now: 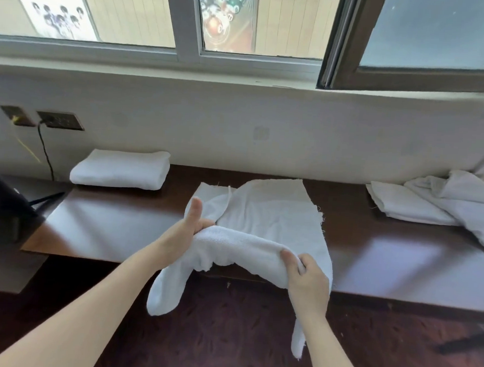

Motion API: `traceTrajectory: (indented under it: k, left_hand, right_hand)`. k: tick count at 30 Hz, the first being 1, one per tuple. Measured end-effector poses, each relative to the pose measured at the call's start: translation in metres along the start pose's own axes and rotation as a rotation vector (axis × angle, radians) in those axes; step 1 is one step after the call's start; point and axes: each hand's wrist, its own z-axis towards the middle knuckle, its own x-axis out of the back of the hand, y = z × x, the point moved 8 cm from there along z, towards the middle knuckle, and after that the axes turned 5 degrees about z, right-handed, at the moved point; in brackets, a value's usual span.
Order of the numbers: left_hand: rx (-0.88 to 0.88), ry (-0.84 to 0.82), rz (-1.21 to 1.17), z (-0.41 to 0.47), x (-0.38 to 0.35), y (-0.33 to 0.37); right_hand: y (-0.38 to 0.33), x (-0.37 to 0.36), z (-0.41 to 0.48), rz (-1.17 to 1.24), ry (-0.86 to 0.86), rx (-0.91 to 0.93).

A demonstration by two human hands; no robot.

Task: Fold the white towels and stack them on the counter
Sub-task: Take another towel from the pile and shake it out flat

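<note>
White towel [272, 219] in left hand [184, 233] and right hand [309, 275]; left thumb upright

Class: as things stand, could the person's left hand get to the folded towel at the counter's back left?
Probably yes. Bare counter lies between the left hand and the folded towel, with nothing in the way. But that hand grips the towel being folded and would have to let go first.
</note>
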Motion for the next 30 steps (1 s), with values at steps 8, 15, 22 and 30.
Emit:
traceTrajectory:
  k: [8,15,22,30]
  left_hand:
    - [-0.117,0.303,0.744,-0.018,0.027,-0.024]
    - [-0.017,0.402,0.604,-0.043,0.054,-0.090]
    - [-0.204,0.533,0.512,-0.053,0.073,-0.055]
    - [-0.552,0.508,0.850,-0.056,0.105,0.014]
  right_hand:
    - [-0.062,0.029,0.028,-0.182,-0.099,0.402]
    - [-0.072,0.047,0.021,-0.319,-0.106,0.487]
    - [-0.046,0.066,0.026,-0.368,0.195,0.216]
    - [-0.042,0.050,0.014,-0.307,-0.368,0.288]
